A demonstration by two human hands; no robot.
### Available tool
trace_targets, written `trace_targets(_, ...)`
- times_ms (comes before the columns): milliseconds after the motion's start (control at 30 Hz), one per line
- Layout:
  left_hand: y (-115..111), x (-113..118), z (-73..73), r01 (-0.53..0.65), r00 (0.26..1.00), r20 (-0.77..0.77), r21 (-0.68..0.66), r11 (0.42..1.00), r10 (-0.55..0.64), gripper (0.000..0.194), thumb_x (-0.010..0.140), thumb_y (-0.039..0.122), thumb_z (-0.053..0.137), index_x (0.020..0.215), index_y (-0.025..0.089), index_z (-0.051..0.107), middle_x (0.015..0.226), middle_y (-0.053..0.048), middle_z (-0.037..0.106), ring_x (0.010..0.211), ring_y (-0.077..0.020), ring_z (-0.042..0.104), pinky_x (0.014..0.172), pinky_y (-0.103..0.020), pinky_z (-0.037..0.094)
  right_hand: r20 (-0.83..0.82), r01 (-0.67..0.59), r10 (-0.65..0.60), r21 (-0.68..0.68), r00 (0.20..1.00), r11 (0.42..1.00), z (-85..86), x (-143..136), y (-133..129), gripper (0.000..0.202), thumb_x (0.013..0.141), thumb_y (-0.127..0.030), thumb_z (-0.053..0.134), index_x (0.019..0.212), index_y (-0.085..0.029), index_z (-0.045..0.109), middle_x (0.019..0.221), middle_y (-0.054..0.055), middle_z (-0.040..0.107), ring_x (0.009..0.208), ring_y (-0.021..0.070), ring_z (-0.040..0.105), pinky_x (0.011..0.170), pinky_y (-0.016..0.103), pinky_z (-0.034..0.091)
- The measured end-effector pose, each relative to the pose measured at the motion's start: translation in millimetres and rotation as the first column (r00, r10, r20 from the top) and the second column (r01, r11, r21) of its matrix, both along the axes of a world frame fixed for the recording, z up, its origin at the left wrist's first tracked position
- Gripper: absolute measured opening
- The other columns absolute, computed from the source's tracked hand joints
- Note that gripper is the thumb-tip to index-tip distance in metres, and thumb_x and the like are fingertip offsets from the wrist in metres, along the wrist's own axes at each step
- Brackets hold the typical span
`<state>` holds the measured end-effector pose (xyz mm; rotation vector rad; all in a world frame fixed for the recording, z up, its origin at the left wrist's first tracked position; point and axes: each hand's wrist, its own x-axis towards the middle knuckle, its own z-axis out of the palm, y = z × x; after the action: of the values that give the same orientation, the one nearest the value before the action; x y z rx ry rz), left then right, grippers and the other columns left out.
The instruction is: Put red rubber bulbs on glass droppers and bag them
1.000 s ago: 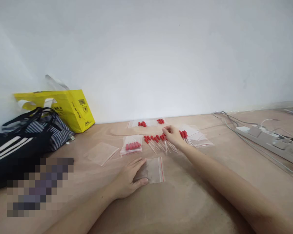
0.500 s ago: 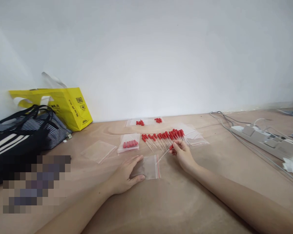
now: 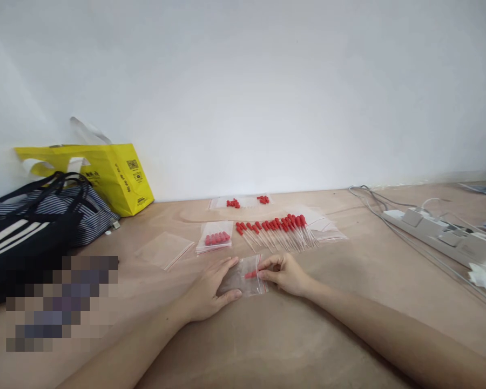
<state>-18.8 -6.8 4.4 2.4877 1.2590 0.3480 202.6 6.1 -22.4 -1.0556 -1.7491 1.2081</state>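
Observation:
My left hand (image 3: pixel 210 292) lies with thumb and fingers spread, pressing a clear zip-seal bag (image 3: pixel 235 281) flat on the table. At the bag's right-hand mouth, my right hand (image 3: pixel 285 275) pinches a dropper with a red bulb (image 3: pixel 251 274). The bulb is at the bag's mouth, partly behind my fingertips; its thin stem is hard to make out through the plastic. Just beyond my hands lies a fanned row of similar red-bulbed droppers (image 3: pixel 285 224) with pale stems. A stack of bags with several droppers (image 3: pixel 216 237) sits to their left.
An unfilled clear bag (image 3: pixel 166 250) lies at left, more bags (image 3: pixel 328 229) at right behind the row. Bagged droppers (image 3: pixel 243 203) lie by the wall. A yellow bag (image 3: pixel 133 178) and black bag (image 3: pixel 28 248) stand left; a power strip (image 3: pixel 441 232) with cables is right.
My right hand has moved left and toward me, bringing the dropper from beside the row into the mouth of the bag. My left hand has stayed on the bag.

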Motion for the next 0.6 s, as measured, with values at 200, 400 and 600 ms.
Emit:
trace_targets(200, -1, 0, 0.3, -0.014, 1.000, -0.006, 0.007, 1.000, 0.014, 0.061, 0.079, 0.045, 0.046, 0.131, 0.019, 0.026, 0.135, -0.009, 0.034, 0.122, -0.0253, 0.033, 0.099, -0.042, 0.031, 0.228, -0.162, 0.152, 0.026, 0.962, 0.986, 8.5, 9, 26, 0.018, 0.073, -0.024, 0.051, 0.079, -0.017, 0.066, 0.070, 0.001, 0.062, 0.054, 0.0085, 0.052, 0.050, 0.020, 0.041)
trace_targets(400, 2, -9, -1.2, -0.020, 1.000, 0.012, 0.044, 0.999, 0.020, 0.061, 0.081, 0.046, 0.042, 0.132, 0.019, 0.023, 0.138, -0.009, 0.028, 0.125, -0.0257, 0.026, 0.101, -0.043, 0.028, 0.425, 0.233, -0.332, 0.269, 0.842, 0.935, 23.9, -5, 71, 0.008, 0.068, -0.018, 0.055, 0.074, -0.015, 0.060, 0.076, 0.003, 0.064, 0.069, 0.0123, 0.057, 0.062, 0.021, 0.042)
trace_targets(600, 0, -34, -1.1, -0.002, 1.000, 0.029, 0.026, 1.000, 0.002, 0.058, 0.081, 0.045, 0.045, 0.131, 0.025, 0.024, 0.136, -0.007, 0.033, 0.121, -0.0254, 0.033, 0.099, -0.043, 0.031, 0.531, 0.287, -0.396, 0.279, 0.749, 0.916, 33.0, -56, 90, 0.015, 0.068, -0.018, 0.055, 0.082, -0.014, 0.056, 0.090, 0.013, 0.062, 0.085, 0.0221, 0.058, 0.068, 0.029, 0.042)
